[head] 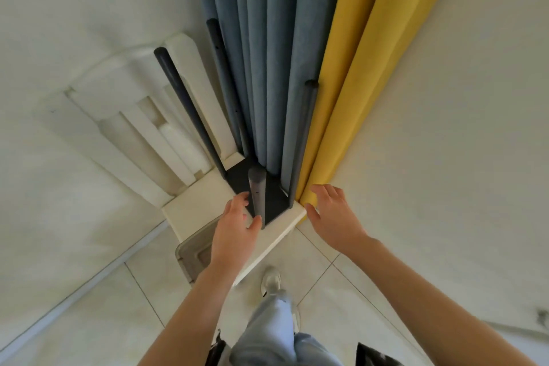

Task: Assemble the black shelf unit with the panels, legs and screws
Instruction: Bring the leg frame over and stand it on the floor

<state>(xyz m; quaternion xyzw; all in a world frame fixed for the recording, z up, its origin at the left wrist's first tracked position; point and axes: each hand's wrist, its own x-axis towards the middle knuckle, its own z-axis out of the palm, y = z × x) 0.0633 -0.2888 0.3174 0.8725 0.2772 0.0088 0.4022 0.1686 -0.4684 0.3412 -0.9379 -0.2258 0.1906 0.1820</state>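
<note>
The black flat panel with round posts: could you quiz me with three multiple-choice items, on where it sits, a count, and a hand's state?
1. The black flat panel rests on: A red carpet; B white flat top; C metal cart.
2. Black round legs standing on it: A two; B four; C six.
3. The right hand is: A open and empty; B gripping a leg; C holding a screw.
Answers: B, white shows under its edges; B, four uprights count out; A, its fingers are spread, holding nothing.

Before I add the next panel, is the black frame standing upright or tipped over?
Upright. The black panel lies flat on the white surface, and four legs rise from its corners.
</note>
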